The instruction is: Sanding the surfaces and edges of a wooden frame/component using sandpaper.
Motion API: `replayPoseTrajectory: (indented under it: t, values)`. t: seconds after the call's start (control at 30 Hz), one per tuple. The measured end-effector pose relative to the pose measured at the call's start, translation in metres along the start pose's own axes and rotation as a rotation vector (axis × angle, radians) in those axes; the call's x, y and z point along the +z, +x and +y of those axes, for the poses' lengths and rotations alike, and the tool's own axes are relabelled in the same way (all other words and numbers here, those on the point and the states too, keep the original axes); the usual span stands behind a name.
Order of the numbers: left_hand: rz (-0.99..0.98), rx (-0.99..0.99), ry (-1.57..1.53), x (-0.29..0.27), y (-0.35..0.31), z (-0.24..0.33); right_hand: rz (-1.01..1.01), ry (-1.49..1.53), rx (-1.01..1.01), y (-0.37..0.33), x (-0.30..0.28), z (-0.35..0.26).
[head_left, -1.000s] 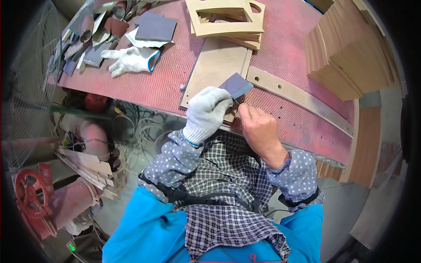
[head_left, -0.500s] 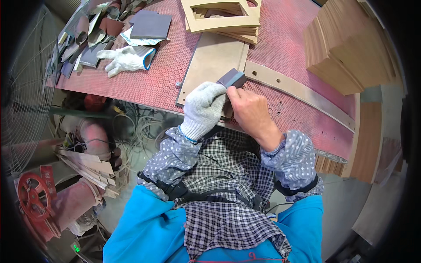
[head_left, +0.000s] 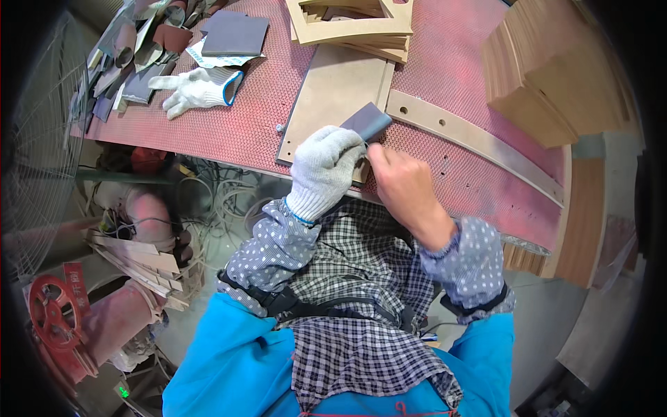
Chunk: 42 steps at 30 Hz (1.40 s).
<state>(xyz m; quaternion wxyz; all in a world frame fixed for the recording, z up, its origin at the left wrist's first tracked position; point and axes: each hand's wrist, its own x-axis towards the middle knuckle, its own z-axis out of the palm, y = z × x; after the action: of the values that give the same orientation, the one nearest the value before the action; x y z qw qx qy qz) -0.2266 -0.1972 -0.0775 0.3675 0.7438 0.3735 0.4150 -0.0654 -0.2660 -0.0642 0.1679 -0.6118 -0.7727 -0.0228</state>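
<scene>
We hold a grey sanding block (head_left: 367, 122) at the near edge of the red table (head_left: 243, 111), on top of a flat board (head_left: 333, 97). Gloved left hand (head_left: 325, 167) w/ fingers curled, pressed on the block & a small wood piece (head_left: 360, 169) under it. Bare right hand (head_left: 403, 186) pinches the block's near corner, fingers together. Curved wood strip (head_left: 472, 139) just right of the block. Spare white glove (head_left: 198, 87) & grey sheet (head_left: 235, 35) far left. Frame stack (head_left: 354, 28) behind the board.
</scene>
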Motion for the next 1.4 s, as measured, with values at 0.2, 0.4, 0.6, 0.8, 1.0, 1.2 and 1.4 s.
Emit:
replayPoseTrajectory:
  t: [0.2, 0.4, 0.6, 0.8, 1.0, 1.2, 1.4]
  values:
    - [0.040, -0.005, 0.016, 0.000, -0.001, -0.007, 0.000, -0.004, 0.010, 0.001, 0.002, -0.003]
    - [0.032, 0.055, 0.037, 0.004, 0.004, -0.005, 0.022, 0.028, -0.017, 0.020, 0.008, 0.010]
    - [0.018, 0.021, 0.046, 0.001, 0.002, -0.001, -0.012, 0.061, 0.027, 0.002, 0.003, 0.003]
    - [0.022, 0.032, 0.074, 0.001, 0.003, -0.002, 0.005, 0.061, -0.003, 0.011, 0.007, 0.007]
    - [-0.021, -0.056, 0.022, -0.001, 0.002, 0.003, -0.027, 0.047, 0.021, -0.007, -0.002, 0.001]
    - [-0.078, -0.224, -0.100, -0.002, 0.006, 0.006, -0.030, 0.054, 0.082, -0.020, -0.003, -0.001]
    - [-0.095, -0.377, -0.290, -0.010, 0.016, 0.007, 0.036, 0.106, 0.108, -0.025, -0.009, -0.006]
